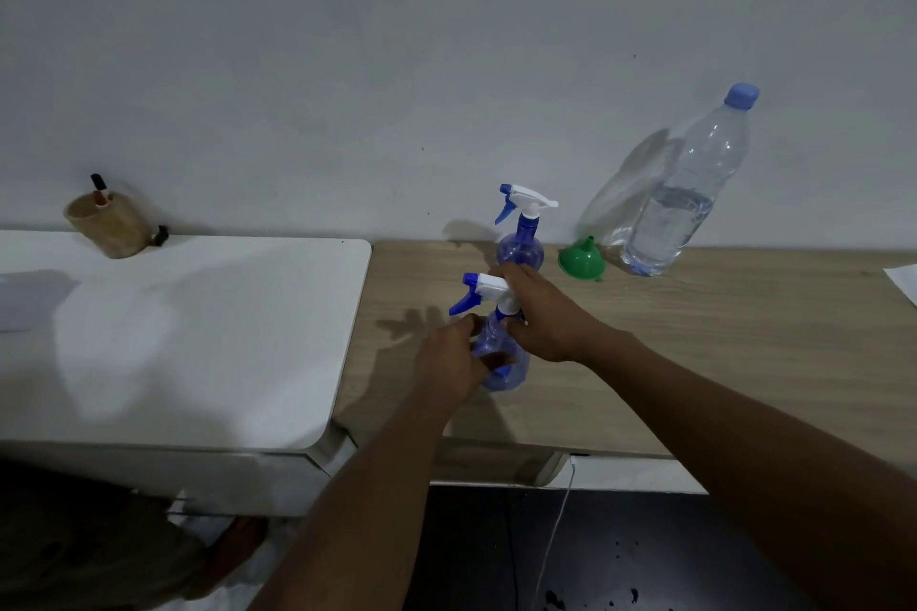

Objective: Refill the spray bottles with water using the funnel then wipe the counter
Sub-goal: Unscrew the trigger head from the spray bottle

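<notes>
A blue spray bottle (501, 357) stands on the wooden counter (694, 337). My left hand (449, 362) grips its body from the left. My right hand (541, 313) grips its white and blue spray head (484, 290) at the neck. A second blue spray bottle (521, 233) with its head on stands behind, near the wall. To the right of that one, a green funnel (580, 259) lies upside down. A large clear water bottle (680, 199) with a blue cap, about half full, stands beside the funnel.
A white table (173, 337) adjoins the counter on the left, carrying a tan cup (109, 226) with a marker in it near the wall. A sheet of paper (903, 280) lies at the counter's right edge. A white cable (556, 541) hangs below the counter.
</notes>
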Available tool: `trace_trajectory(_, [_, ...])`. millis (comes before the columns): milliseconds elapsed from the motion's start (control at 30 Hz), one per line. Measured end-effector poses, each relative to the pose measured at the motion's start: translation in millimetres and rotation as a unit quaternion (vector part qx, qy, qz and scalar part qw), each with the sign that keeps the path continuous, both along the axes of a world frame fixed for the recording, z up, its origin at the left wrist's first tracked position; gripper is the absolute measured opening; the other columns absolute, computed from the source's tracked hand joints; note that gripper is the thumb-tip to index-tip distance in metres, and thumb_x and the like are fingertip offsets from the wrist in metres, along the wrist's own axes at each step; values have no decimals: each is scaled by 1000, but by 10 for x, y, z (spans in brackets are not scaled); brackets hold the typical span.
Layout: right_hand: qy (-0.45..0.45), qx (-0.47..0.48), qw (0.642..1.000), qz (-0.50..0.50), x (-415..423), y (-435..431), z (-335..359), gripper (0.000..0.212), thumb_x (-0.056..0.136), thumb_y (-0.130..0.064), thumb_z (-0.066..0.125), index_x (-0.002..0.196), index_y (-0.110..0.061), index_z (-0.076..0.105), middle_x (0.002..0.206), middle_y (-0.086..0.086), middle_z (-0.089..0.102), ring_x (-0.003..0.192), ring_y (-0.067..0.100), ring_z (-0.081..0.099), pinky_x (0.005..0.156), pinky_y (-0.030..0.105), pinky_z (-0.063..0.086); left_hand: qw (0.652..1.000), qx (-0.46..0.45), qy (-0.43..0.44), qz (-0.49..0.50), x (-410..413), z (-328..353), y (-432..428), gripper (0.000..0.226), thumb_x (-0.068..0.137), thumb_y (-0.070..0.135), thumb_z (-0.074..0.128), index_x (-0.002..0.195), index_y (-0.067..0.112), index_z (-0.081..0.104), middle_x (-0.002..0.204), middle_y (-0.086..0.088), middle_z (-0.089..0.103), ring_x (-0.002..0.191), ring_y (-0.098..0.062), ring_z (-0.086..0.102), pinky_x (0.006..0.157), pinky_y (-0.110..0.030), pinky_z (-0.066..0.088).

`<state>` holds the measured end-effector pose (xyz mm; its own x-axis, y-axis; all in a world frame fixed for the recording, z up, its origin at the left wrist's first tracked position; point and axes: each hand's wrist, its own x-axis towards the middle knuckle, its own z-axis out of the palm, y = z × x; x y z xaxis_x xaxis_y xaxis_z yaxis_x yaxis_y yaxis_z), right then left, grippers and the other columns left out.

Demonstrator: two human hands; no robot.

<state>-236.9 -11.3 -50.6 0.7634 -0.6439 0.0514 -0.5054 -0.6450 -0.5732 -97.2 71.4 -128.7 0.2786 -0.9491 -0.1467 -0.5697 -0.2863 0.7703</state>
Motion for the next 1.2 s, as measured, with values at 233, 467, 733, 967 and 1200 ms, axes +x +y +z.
trace_trajectory(233, [-10,4,1000,-23,-36,18,6,39,84,-7,67,117,-13,47,105,0,50,86,20,54,74,36,49,1000,3,-11,0,-29,-4,-5,56,75,49,81,119,21,63,112,3,72,98,-18,68,91,-44,55])
trace_trajectory(467, [11,9,1000,-17,-85,-45,77,28,90,-17,67,114,-7,58,103,8,62,88,24,60,78,39,52,1000,9,-10,1,-55,8,-19,55,73,53,80,117,25,63,110,6,71,97,-16,68,90,-44,55])
trace_trajectory(733, [99,-9,994,-37,-202,-431,1142,28,86,-26,74,107,-9,68,98,10,71,85,24,67,82,42,56,1000,-10,6,-1,-30,-17,-13,68,61,67,76,116,31,61,112,10,71,96,-16,69,86,-44,57])
trace_trajectory(967, [29,-1,994,-103,-586,-753,1761,33,88,-22,73,116,-9,65,103,8,70,88,22,70,76,39,61,1000,-20,8,13,-38,-16,-46,57,64,56,82,112,33,64,107,9,73,92,-16,71,84,-43,57])
trace_trajectory(1200, [38,-79,986,-140,-850,-565,335,25,87,-14,70,111,-17,73,101,13,74,93,32,69,81,38,52,999,-37,16,23,-36,-15,-57,57,65,46,89,112,21,68,103,6,73,88,-15,71,84,-42,58])
